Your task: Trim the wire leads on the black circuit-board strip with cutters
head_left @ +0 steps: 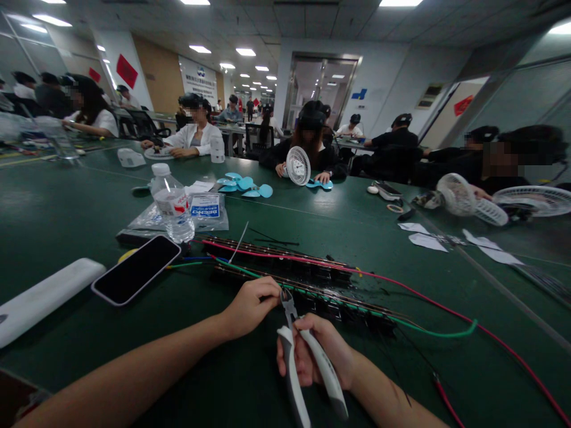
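Observation:
My right hand (319,351) grips the white handles of a pair of cutting pliers (297,351), whose jaws point up toward my left hand. My left hand (252,303) is closed, pinching something small at the near black strip (312,300), right at the plier jaws; what it pinches is too small to tell. Two long black strips with wires lie across the green table (66,220). A red wire (401,285) runs along the far strip and a green wire (428,330) along the near one.
A dark phone (136,268), a white bar (42,300), a water bottle (172,202) and plastic bags (203,211) lie to the left. Blue fan blades (245,184), white fans (298,165) and paper scraps (423,235) lie further out. Other people sit around the table.

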The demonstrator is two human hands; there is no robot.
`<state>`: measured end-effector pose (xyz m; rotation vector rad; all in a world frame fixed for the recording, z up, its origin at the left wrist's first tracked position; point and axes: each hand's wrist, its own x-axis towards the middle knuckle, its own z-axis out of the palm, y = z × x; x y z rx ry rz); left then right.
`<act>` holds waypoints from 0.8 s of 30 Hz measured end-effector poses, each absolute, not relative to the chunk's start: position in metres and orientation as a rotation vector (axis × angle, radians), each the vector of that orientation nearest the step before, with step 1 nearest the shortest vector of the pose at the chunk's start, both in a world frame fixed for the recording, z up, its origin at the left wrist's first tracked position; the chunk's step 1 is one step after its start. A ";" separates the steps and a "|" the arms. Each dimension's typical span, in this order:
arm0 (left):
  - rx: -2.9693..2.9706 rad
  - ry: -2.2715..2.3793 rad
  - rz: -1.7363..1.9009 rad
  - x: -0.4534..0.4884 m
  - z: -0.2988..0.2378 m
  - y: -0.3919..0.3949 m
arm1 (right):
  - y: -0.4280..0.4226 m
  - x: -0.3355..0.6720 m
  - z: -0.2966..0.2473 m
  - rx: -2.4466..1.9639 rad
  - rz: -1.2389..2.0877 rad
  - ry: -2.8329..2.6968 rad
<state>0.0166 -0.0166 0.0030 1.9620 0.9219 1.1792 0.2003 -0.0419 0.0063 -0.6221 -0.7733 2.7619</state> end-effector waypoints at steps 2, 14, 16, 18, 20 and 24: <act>1.967 0.916 1.181 0.016 0.004 -0.016 | -0.042 0.200 0.006 -0.632 2.759 -0.782; 1.962 0.940 1.202 0.016 0.006 -0.018 | -0.042 0.200 0.006 -0.646 2.775 -0.724; 1.962 0.945 1.204 0.016 0.005 -0.018 | -0.043 0.199 0.006 -0.640 2.768 -0.709; 1.958 0.949 1.206 0.016 0.004 -0.017 | -0.044 0.199 0.006 -0.636 2.763 -0.693; 1.952 0.947 1.212 0.016 0.004 -0.017 | -0.044 0.199 0.006 -0.631 2.762 -0.686; 1.946 0.946 1.222 0.017 0.004 -0.017 | -0.045 0.198 0.009 -0.627 2.751 -0.699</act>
